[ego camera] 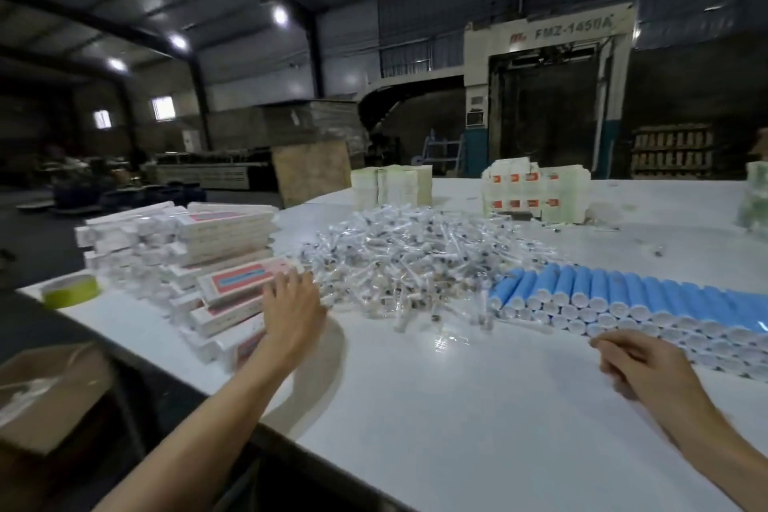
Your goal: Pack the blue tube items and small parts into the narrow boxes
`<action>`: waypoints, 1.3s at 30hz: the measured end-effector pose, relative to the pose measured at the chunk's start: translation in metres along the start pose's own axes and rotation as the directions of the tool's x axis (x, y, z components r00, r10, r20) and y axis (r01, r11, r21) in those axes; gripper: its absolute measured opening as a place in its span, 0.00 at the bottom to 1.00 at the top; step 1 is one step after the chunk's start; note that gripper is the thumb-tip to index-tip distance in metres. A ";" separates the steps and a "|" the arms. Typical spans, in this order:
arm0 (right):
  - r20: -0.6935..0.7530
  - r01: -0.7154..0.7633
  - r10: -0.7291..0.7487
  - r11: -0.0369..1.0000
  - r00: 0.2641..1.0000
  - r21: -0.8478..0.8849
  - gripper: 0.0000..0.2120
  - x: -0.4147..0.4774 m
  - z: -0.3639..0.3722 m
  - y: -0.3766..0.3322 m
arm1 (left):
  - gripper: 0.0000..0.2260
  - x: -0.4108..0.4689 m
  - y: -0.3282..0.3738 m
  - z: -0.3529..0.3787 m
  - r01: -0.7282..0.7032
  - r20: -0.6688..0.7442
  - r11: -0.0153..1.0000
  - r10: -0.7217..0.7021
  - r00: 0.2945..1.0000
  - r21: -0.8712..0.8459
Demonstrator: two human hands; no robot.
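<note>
Left hand (291, 310) on narrow boxes (232, 291); right hand (636, 362) by blue tubes (648, 295).

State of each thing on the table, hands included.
narrow boxes, stacked, lying flat
small parts, loose in a heap
blue tubes, capped, stacked in rows
tape roll, lying flat
left hand, fingers straight, at a box end
right hand, fingers curled by the tubes, grip unclear

To the right of the right grip (648, 362), the blue tubes (615, 287) are cut by the frame edge. Whether this grip pinches anything is unclear. Just ahead of the left grip (293, 312), the print on the narrow boxes (235, 283) is blurred.
</note>
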State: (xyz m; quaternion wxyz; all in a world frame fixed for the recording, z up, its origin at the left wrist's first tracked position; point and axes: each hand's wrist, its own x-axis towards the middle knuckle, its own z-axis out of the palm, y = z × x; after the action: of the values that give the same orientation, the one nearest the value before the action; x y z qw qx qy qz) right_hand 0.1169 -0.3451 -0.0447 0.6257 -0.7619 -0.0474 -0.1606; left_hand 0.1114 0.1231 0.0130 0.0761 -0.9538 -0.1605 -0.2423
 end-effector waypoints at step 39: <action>-0.532 -0.260 -0.167 0.728 0.830 -0.634 0.07 0.066 -0.154 -0.042 | 0.30 -0.055 0.260 -0.049 0.094 -0.045 -0.306 0.418 0.908 -0.947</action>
State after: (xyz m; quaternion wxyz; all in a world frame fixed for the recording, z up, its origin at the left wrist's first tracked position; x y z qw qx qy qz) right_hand 0.1388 -0.4934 0.0403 0.2906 -0.8576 0.2188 -0.3637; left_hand 0.1334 -0.1467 0.0111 -0.7069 -0.6627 0.2258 -0.1007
